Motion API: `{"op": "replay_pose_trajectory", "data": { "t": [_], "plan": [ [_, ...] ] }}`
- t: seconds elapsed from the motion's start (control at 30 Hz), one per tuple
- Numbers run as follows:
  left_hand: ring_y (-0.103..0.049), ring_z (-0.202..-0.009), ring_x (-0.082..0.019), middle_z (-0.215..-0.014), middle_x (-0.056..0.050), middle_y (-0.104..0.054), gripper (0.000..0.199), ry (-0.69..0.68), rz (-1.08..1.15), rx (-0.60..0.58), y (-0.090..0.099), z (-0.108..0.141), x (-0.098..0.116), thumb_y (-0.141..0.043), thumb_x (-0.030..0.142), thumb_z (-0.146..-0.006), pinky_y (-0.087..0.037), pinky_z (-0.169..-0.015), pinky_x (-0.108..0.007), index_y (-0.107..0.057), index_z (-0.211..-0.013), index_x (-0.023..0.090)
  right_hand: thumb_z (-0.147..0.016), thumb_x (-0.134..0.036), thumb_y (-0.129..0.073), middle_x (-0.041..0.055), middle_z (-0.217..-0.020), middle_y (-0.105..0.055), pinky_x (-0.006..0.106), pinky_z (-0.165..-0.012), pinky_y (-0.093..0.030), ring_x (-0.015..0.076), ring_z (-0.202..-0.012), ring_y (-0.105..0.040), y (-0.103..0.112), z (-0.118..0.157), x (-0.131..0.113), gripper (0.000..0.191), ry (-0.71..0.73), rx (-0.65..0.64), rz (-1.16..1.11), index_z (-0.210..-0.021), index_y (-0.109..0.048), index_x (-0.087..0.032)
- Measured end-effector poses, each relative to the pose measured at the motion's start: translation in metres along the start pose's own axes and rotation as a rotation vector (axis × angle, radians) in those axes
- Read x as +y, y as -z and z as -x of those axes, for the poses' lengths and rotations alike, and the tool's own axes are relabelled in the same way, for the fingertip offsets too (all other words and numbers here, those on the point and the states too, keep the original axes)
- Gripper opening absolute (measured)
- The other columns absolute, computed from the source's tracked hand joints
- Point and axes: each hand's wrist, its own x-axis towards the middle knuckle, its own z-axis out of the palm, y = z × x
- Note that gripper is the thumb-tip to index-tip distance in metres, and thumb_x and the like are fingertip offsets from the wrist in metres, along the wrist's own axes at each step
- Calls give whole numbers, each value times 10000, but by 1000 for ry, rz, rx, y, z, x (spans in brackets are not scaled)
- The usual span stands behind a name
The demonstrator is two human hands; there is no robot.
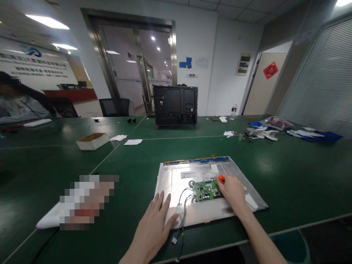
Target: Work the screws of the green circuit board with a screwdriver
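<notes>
Spanning the foreground, green tabletop: supports electronics and loose parts, with clock positions read from the panel and twelve pointing away from the worker.
LCD panel: lies metal back up at center, its long axis running roughly left to right between the worker's arms.
Black monitor housing: stands upright near twelve o'clock, well apart from the panel.
Left hand: rests with fingers spread at the panel's seven o'clock corner, thumb just beside the cables.
Right hand: pinches an orange-tipped tool at the circuit board's three o'clock edge; the tool's exact type is hidden.
White open-topped box: sits at ten o'clock, brown inside; its contents, if any, cannot be made out.
Clear plastic bag: slumps toward one o'clock, holding red and dark items too blurred to identify.
Green circuit board: lies on the panel near its middle, long axis also left to right, at nine o'clock from the right hand, the nearer of the two, and two o'clock from the left.
Plastic bottle: stands upright, labeled, toward one o'clock.
</notes>
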Motion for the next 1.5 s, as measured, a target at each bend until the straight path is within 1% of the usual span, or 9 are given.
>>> {"op": "replay_pose_trajectory", "data": {
  "t": [0.13, 0.3, 0.43, 0.6, 0.83, 0.97, 1.17, 1.33, 1.5],
  "plan": [
    [-353, -1330, -337, -1451, -164, -370, 596, -87, -1, -12, -5, -5, 18, -396, 494, -914, -368, -1050, -481, -431, -1389, 135, -918, -412, -444, 91, -787, -705, 273, -576, -380, 238, -752, -671, -8, -10, 15, 316, -14, -13, 9, -845, -673, -208],
    [-331, -1340, -340, -1451, -180, -363, 585, -114, 25, 11, -11, -12, 34, -384, 483, -930, -349, -1061, -492, -427, -1388, 122, -922, -423, -431, 88, -843, -708, 273, -588, -387, 232, -779, -663, -11, -13, 39, 326, 5, -11, 25, -901, -685, -219],
    [-315, -1350, -335, -1463, -181, -343, 585, -108, 27, -9, -13, -17, 46, -378, 484, -934, -336, -1067, -492, -417, -1394, 125, -933, -332, -418, 70, -942, -704, 264, -622, -387, 220, -852, -651, -10, -16, 55, 274, 60, -5, 51, -924, -670, -225],
    [-310, -1351, -347, -1460, -185, -348, 609, -109, 25, -33, -14, -24, 60, -404, 509, -920, -330, -1068, -501, -423, -1391, 124, -913, -232, -430, 65, -901, -706, 260, -645, -383, 215, -863, -651, -8, -20, 73, 221, 96, -18, 106, -895, -650, -211],
    [-302, -1351, -359, -1457, -181, -360, 618, -121, 4, -47, -17, -35, 76, -444, 501, -903, -329, -1062, -514, -415, -1396, 131, -917, -223, -405, 105, -978, -685, 286, -611, -376, 237, -837, -653, -5, -28, 103, 239, 45, -30, 213, -926, -641, -188],
    [-278, -1363, -355, -1460, -172, -360, 647, -112, 28, -58, -19, -42, 87, -376, 554, -915, -302, -1080, -505, -410, -1400, 127, -913, -227, -415, 145, -1032, -665, 294, -641, -387, 248, -883, -647, -4, -40, 118, 249, 30, -39, 246, -950, -647, -148],
    [-275, -1363, -361, -1456, -201, -349, 690, -121, 51, -41, -27, -53, 105, -353, 587, -913, -287, -1078, -517, -398, -1404, 104, -890, -219, -424, 145, -937, -691, 306, -615, -369, 268, -831, -647, 7, -63, 137, 245, -31, -47, 226, -955, -653, -165],
    [-289, -1354, -375, -1458, -215, -338, 713, -126, 58, -22, -33, -60, 117, -330, 604, -912, -295, -1067, -524, -393, -1406, 94, -889, -216, -410, 162, -939, -690, 297, -635, -359, 259, -850, -629, 19, -76, 131, 270, 5, -32, 160, -950, -665, -150],
    [-304, -1343, -387, -1452, -223, -345, 717, -134, 50, -14, -37, -69, 130, -360, 604, -906, -306, -1065, -520, -403, -1399, 85, -873, -336, -502, 64, -848, -704, 248, -662, -358, 204, -810, -618, 15, -79, 101, 243, 276, -144, 34, -847, -689, -182]
  ]
}}
